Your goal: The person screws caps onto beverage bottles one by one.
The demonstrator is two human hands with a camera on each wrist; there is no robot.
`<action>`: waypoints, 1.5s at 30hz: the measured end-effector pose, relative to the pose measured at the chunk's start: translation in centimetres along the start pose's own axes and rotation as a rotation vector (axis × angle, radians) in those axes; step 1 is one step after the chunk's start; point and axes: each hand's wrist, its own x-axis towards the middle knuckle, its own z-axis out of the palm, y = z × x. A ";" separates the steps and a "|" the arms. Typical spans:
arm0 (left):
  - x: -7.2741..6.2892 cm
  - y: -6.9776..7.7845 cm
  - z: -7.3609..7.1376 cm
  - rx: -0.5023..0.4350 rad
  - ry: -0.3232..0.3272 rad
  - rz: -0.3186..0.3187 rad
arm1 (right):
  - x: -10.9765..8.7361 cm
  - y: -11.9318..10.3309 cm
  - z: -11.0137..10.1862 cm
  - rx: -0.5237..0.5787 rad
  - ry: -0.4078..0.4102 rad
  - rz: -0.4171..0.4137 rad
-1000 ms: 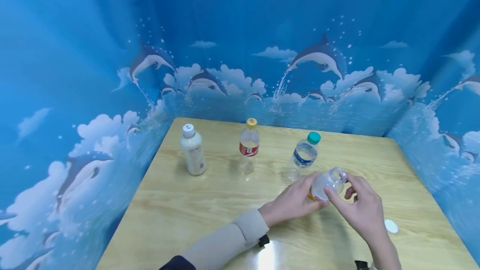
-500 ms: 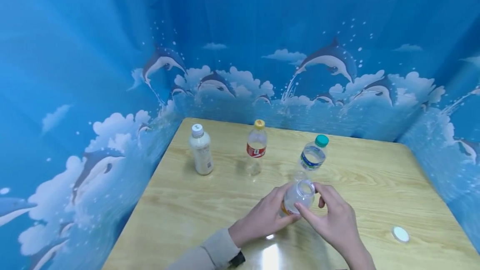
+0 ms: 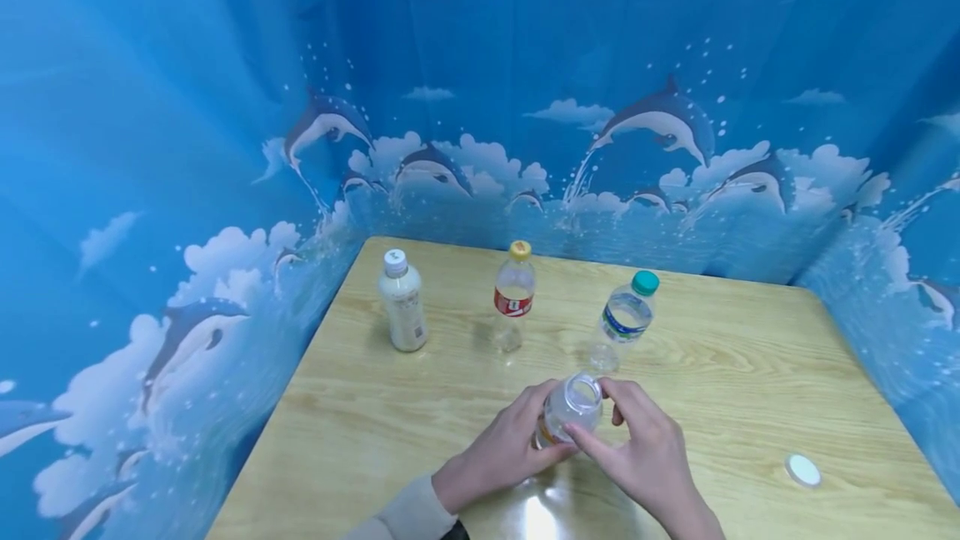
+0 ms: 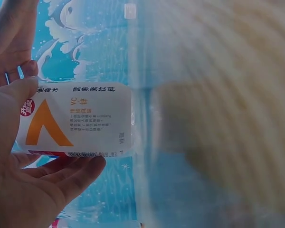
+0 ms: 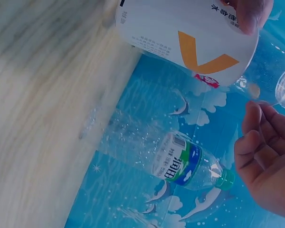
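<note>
My left hand grips the body of a clear plastic drink bottle, its fingers and thumb wrapped around the white label with an orange mark. The bottle is uncapped and leans slightly to the right in the head view, mouth upward. On its other side, my right hand holds it near the shoulder and neck between thumb and forefinger; the other fingers are curled in. A round white cap lies on the table to the right, apart from both hands. Whether the bottle's base touches the table cannot be seen.
Behind the hands stand a white bottle with a white cap, a clear yellow-capped bottle with a red label, and a green-capped water bottle. A blue dolphin-print curtain surrounds the wooden table.
Both hands have carried the uncapped bottle leftward and nearer the person. The head view has also shifted a little. The capped bottles and loose cap stay in place on the table.
</note>
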 end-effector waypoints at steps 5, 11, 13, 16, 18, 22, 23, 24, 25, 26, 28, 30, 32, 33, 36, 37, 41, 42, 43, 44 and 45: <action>-0.5 -0.3 0.0 0.012 0.003 0.015 | -0.4 -0.3 0.5 0.011 -0.005 0.005; -0.6 -0.3 0.0 0.010 -0.011 0.006 | -0.5 0.0 -0.2 -0.010 -0.035 0.029; -0.5 -0.2 0.0 0.001 -0.024 -0.001 | -0.5 0.8 -1.1 -0.049 -0.034 0.041; -0.4 -0.2 -0.1 -0.015 -0.036 -0.001 | -0.7 2.9 -2.9 -0.136 -0.007 0.090; -0.3 -0.2 -0.2 -0.021 -0.039 -0.004 | -0.9 4.7 -4.2 -0.201 0.014 0.141; -0.3 -0.2 -0.3 -0.037 -0.048 -0.025 | -1.8 8.9 -6.9 -0.307 -0.004 0.304; -0.4 -0.2 -0.3 -0.040 -0.050 -0.032 | -2.1 10.0 -7.6 -0.326 -0.027 0.347; -0.4 -0.2 -0.3 -0.041 -0.053 -0.036 | -2.5 11.1 -8.3 -0.347 -0.064 0.397; -0.4 -0.2 -0.3 -0.044 -0.057 -0.041 | -3.0 12.2 -9.0 -0.369 -0.109 0.450; -0.4 -0.2 -0.3 -0.045 -0.060 -0.045 | -3.5 13.2 -9.7 -0.388 -0.158 0.501; -0.5 -0.1 -0.3 -0.048 -0.066 -0.048 | -4.6 14.9 -10.9 -0.411 -0.262 0.599; -0.5 -0.2 -0.3 -0.048 -0.069 -0.045 | -5.5 16.4 -12.0 -0.427 -0.366 0.688; -0.5 -0.2 -0.3 -0.048 -0.069 -0.041 | -6.3 17.4 -12.9 -0.429 -0.432 0.759; -0.5 -0.2 -0.3 -0.048 -0.068 -0.038 | -6.6 17.9 -13.2 -0.428 -0.453 0.785; -0.4 -0.2 -0.4 -0.045 -0.063 -0.034 | -7.3 18.7 -13.9 -0.429 -0.480 0.816; -0.4 -0.2 -0.4 -0.046 -0.063 -0.035 | -7.4 18.9 -14.1 -0.425 -0.489 0.818; -0.3 -0.2 -0.5 -0.056 -0.071 -0.042 | -7.8 19.5 -14.7 -0.389 -0.568 0.799; -0.3 -0.2 -0.6 -0.059 -0.074 -0.044 | -7.8 19.6 -14.8 -0.379 -0.587 0.792; -0.2 -0.2 -0.6 -0.060 -0.076 -0.047 | -7.9 19.7 -14.8 -0.371 -0.603 0.786; -0.2 -0.1 -0.6 -0.062 -0.079 -0.050 | -7.9 19.8 -14.8 -0.369 -0.600 0.776; -0.2 -0.1 -0.6 -0.063 -0.080 -0.052 | -8.0 19.9 -14.7 -0.371 -0.591 0.765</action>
